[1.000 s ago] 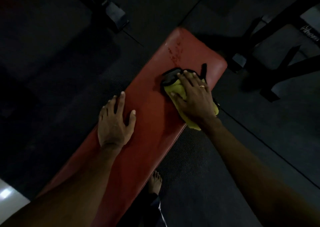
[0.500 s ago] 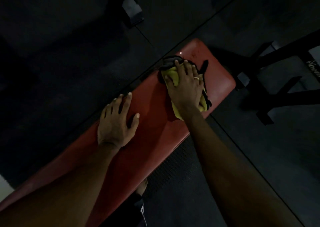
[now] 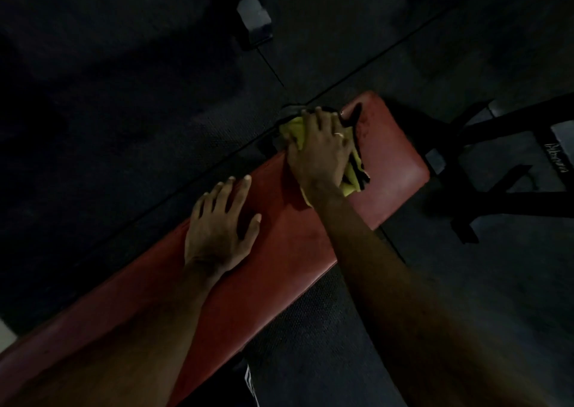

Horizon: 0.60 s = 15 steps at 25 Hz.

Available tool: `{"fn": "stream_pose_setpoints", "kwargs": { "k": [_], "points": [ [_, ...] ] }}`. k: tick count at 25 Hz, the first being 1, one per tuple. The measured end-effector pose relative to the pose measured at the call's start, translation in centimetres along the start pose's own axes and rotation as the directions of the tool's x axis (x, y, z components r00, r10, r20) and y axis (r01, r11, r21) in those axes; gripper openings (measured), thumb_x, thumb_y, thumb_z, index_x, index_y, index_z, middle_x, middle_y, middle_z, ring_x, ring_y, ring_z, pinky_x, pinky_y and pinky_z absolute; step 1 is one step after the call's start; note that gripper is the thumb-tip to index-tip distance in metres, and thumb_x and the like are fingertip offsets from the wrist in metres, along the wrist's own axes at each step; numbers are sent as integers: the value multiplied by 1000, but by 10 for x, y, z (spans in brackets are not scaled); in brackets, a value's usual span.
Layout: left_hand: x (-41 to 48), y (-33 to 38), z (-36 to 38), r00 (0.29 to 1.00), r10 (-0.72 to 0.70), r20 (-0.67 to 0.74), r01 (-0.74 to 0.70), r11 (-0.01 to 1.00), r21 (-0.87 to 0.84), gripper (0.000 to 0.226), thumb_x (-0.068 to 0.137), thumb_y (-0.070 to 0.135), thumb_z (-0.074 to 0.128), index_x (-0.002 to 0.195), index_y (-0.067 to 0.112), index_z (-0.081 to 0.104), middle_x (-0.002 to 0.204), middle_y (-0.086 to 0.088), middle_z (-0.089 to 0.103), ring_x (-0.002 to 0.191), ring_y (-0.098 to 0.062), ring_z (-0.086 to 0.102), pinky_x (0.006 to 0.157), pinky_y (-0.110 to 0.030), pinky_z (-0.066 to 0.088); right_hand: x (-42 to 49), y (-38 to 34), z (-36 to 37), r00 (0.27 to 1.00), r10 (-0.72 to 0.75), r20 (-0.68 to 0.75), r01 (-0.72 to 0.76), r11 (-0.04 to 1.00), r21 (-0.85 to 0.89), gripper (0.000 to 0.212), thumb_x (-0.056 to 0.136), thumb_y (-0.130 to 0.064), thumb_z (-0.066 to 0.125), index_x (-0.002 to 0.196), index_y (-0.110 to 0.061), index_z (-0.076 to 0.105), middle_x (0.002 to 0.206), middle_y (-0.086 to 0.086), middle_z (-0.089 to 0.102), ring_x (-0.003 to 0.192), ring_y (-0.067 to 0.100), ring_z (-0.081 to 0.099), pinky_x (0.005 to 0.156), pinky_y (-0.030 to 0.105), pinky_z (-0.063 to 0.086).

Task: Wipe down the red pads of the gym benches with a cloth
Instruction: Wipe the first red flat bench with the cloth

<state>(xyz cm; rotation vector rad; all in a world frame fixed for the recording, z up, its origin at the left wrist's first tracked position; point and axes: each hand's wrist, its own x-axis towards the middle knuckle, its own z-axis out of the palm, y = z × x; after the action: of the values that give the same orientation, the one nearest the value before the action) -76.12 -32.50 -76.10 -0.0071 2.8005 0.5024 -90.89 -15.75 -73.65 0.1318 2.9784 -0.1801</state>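
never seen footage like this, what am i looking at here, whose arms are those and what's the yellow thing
There is no machine here: these are a person's two bare arms. Every picture comes from one camera worn on their head, looking forward and down, so you see the arms as they do. Below them lies the long red pad of a gym bench, over a dark floor, with a black frame at the right. The left hand rests flat on the pad, holding nothing. The right hand presses a yellow cloth onto the pad near its far end; that is the wiping cloth.
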Motion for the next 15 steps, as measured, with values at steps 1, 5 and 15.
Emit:
{"fn": "stream_pose_setpoints", "kwargs": {
  "k": [1, 5, 15],
  "points": [
    [0, 0, 0, 1000, -3, 4, 3, 1000, -3, 74, 94, 61, 30, 159, 29, 14, 158, -11, 33, 143, -32, 35, 116, -52, 27, -6, -10, 3, 996, -88, 22, 88, 996, -34, 56, 94, -54, 51, 145, -28, 49, 155, -1, 43, 146, 27, 33, 114, 53, 29],
    [-1, -3, 0, 1000, 9, 3, -9, 1000, -11, 75, 94, 60, 32, 159, 29, 14, 158, -10, 33, 143, -31, 35, 116, -51, 28, 17, 29, -10, 979, -206, 6, 205, 978, 32, 60, 92, -61, 47, 142, -28, 52, 150, -2, 49, 141, 23, 41, 111, 50, 35],
    [0, 1, -4, 1000, 5, 1, -5, 999, -39, 73, 94, 59, 32, 159, 27, 19, 157, -10, 35, 140, -31, 38, 113, -51, 30, 11, 59, -21, 994, -106, 42, 102, 991, 83, 72, 92, -59, 36, 154, -22, 36, 160, 3, 35, 149, 25, 29, 118, 52, 29]
  ]
}}
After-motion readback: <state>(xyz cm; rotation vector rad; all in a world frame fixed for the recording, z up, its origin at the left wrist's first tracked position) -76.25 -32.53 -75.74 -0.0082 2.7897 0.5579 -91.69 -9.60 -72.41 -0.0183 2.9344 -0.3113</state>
